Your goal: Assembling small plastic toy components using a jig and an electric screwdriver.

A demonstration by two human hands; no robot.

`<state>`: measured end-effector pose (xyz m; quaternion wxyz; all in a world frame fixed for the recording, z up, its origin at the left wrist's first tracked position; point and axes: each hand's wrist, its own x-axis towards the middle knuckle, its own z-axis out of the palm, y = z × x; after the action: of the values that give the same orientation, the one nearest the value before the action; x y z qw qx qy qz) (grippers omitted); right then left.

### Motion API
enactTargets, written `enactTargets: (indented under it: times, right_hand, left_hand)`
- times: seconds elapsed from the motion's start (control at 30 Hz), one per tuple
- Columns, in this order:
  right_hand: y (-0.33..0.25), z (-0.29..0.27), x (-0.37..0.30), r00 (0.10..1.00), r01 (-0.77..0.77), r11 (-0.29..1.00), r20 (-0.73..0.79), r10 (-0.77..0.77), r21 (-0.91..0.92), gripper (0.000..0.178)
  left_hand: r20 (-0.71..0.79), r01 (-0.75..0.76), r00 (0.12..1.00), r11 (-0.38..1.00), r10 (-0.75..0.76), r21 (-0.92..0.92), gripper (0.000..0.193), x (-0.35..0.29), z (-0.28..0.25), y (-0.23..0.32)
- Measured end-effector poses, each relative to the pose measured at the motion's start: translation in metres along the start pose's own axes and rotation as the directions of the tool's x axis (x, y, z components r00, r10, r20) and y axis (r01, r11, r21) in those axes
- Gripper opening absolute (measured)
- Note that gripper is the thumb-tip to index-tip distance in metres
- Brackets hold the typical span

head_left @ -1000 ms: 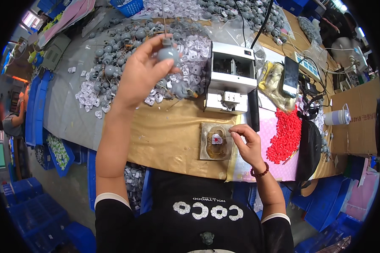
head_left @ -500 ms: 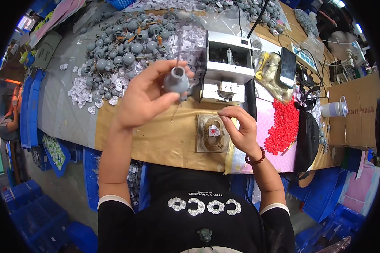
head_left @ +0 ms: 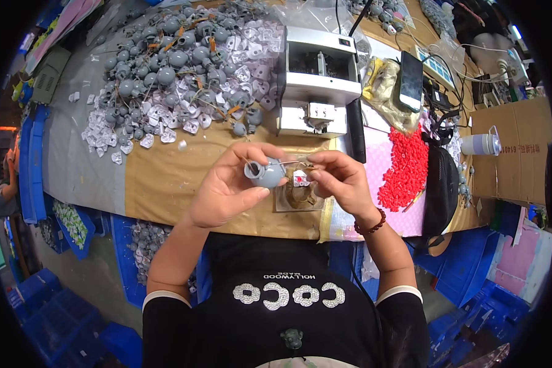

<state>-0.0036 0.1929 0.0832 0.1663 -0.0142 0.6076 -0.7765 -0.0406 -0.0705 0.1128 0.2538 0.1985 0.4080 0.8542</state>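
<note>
My left hand (head_left: pixel 227 191) is closed round a grey, bulb-shaped plastic part (head_left: pixel 268 175), its open neck turned to the left. A thin wire (head_left: pixel 291 162) runs from the part to my right hand (head_left: pixel 343 183), whose thumb and forefinger pinch its end; the exact tip is too small to make out. Beneath the hands lies a square fixture block (head_left: pixel 282 203) with a brown shaped hollow. In it sits a small white plate (head_left: pixel 300 178) with a red piece on it. My right hand partly covers the block.
Behind the hands stands a silver-white bench machine (head_left: pixel 319 86). Grey bulb parts (head_left: pixel 165 76) and white plates (head_left: pixel 110 132) are heaped at the far left. Red pieces (head_left: pixel 402 172) lie on pink sheeting at right, near a phone (head_left: pixel 414 89), black bag (head_left: pixel 441 190) and white cup (head_left: pixel 481 144).
My left hand has come down and nearer with the grey part, whose neck has turned left. My right hand has shifted up and left and now pinches the wire. The head view has shifted slightly.
</note>
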Motion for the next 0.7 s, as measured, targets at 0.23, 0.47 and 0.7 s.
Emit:
enactTargets:
  times: [0.23,0.47,0.7]
  right_hand:
    - [0.018,-0.013,-0.014,0.959,-0.279,0.957,-0.033,0.282,0.084,0.02]
    - [0.056,-0.011,-0.01,0.9,0.369,0.307,0.255,-0.352,-0.877,0.031]
    - [0.059,-0.008,-0.007,0.896,0.372,0.091,0.333,-0.293,-0.924,0.034]
  left_hand:
    - [-0.077,0.201,0.977,0.723,-0.201,0.661,0.033,-0.04,-0.008,-0.075]
    - [0.148,-0.083,0.982,0.435,-0.116,0.896,0.032,-0.05,0.006,-0.093]
    - [0.165,-0.118,0.982,0.399,-0.087,0.909,0.021,-0.042,0.009,-0.097]
